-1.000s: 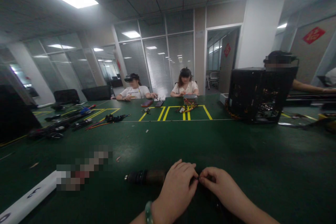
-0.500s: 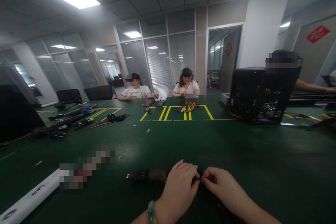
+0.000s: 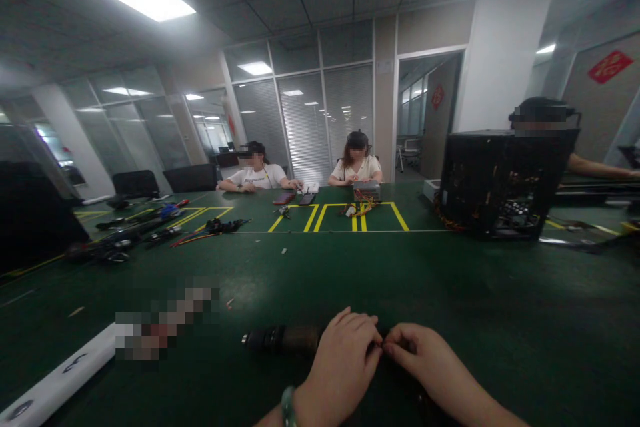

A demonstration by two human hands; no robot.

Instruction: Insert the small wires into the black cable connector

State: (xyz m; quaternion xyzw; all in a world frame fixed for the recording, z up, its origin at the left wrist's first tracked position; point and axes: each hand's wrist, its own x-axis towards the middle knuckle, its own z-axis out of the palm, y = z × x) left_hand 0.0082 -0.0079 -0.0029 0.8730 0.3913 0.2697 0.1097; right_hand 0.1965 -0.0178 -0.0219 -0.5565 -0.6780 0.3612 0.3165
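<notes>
My left hand (image 3: 345, 360), with a green bangle on its wrist, lies closed over a dark cylindrical object (image 3: 283, 339) that rests on the green table (image 3: 350, 273) near the front edge. The cylinder sticks out to the left of the fingers. My right hand (image 3: 423, 357) meets the left at the fingertips in a pinch on something small and dark between them. What the fingers pinch is too small to make out.
A white strip (image 3: 55, 380) lies at the front left. Cables and tools (image 3: 145, 233) spread at the far left. An open black computer case (image 3: 505, 183) stands at the right with a person behind it. Two people sit at the far side by yellow floor-tape markings (image 3: 340, 217).
Both hands stay together at the fingertips on the cylinder. The view has shifted slightly; nothing on the table has moved.
</notes>
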